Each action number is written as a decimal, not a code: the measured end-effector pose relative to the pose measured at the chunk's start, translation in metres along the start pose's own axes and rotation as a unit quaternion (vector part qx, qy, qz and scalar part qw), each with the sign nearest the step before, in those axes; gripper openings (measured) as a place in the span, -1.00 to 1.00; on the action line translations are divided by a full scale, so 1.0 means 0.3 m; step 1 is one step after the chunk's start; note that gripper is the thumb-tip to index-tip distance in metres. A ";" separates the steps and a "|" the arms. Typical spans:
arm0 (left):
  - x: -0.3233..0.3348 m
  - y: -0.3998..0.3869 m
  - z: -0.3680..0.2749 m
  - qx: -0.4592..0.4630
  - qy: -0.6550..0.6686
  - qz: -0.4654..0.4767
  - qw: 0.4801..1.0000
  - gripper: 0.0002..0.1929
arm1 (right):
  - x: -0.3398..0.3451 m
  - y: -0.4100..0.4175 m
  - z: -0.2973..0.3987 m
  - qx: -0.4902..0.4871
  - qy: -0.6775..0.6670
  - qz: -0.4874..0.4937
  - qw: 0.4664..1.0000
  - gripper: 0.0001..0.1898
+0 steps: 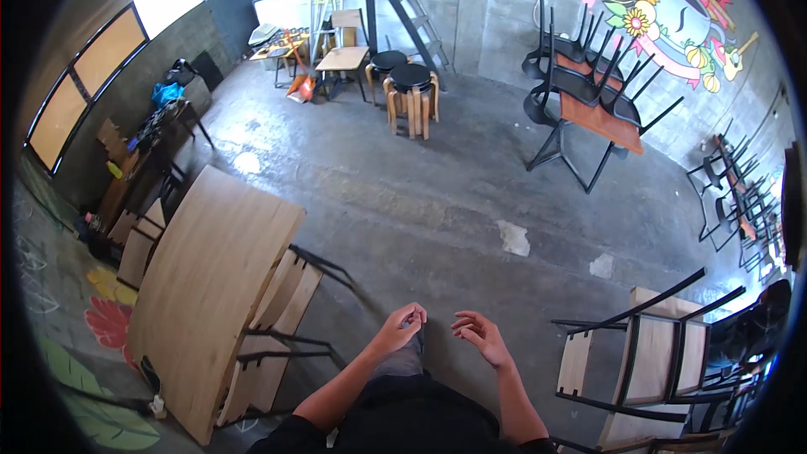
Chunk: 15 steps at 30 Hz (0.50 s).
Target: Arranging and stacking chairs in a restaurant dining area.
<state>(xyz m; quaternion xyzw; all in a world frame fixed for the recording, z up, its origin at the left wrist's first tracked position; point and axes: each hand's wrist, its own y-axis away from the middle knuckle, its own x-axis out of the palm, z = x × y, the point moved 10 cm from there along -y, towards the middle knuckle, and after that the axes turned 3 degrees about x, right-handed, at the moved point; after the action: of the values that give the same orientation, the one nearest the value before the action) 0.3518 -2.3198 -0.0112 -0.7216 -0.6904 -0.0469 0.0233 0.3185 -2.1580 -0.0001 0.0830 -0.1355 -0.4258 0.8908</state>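
Note:
Both my hands hang in front of my body above the grey concrete floor [391, 221]. My left hand [405, 326] has its fingers curled in, and no object shows in it. Loosely bent, the fingers of my right hand [478, 335] are spread a little and hold nothing. A light wooden table [220, 271] stands to the left of my left hand, apart from it. Wooden chairs with black metal frames [277, 328] are tucked at its near side. On the right, several similar chairs [652, 353] lie tipped or stacked, apart from my right hand.
Upturned black chairs rest on a reddish-brown table [599, 120] at back right. Black-topped stools [411, 79], a wooden chair [343, 58], an orange dustpan [301, 88] and a stepladder [326, 6] stand at the back. A person in dark clothing [747, 331] is at the right edge.

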 end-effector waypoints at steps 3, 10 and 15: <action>-0.036 -0.174 -0.062 0.018 -0.009 0.011 1.000 -0.94 | -0.061 -0.150 0.081 -0.023 -0.004 0.002 1.000 -0.60; -0.042 -0.513 -0.045 -0.005 0.073 0.126 0.989 -0.91 | -0.211 -0.442 0.128 -0.008 0.013 0.005 1.000 -0.61; 0.056 -0.740 -0.034 -0.063 0.024 0.204 0.977 -0.89 | -0.383 -0.514 0.137 -0.019 0.019 -0.030 0.999 -0.62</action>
<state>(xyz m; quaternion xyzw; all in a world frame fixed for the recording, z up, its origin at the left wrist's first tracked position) 0.1306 -2.2940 -0.0064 -0.8462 -0.5231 -0.1015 0.0035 0.1231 -2.1658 -0.0213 0.0786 -0.1076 -0.4529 0.8815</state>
